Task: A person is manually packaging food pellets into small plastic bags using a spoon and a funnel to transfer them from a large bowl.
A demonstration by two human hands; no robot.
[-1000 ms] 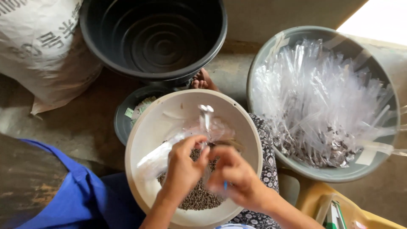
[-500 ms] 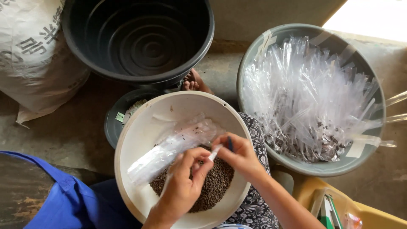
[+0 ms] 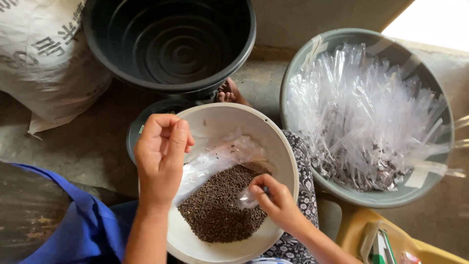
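Observation:
A cream bowl (image 3: 289,161) on my lap holds a heap of small brown seeds (image 3: 215,212) and a bundle of clear plastic bags (image 3: 217,156). My left hand (image 3: 160,159) is raised over the bowl's left rim. Its fingertips are pinched together, and I see nothing between them. My right hand (image 3: 276,200) rests low over the seeds. It pinches a small clear packet (image 3: 245,198) that touches the heap, and a bit of something blue shows between its fingers.
A grey basin (image 3: 342,36) at the right is full of clear packets (image 3: 366,112) with dark seeds. A black tub (image 3: 171,44) stands ahead, a white sack (image 3: 44,54) far left, a small dark dish (image 3: 141,127) under the bowl, and a yellow container (image 3: 391,242) at bottom right.
My left hand has let go near the right hand and risen up and to the left. My right hand has dropped onto the seeds with the small packet.

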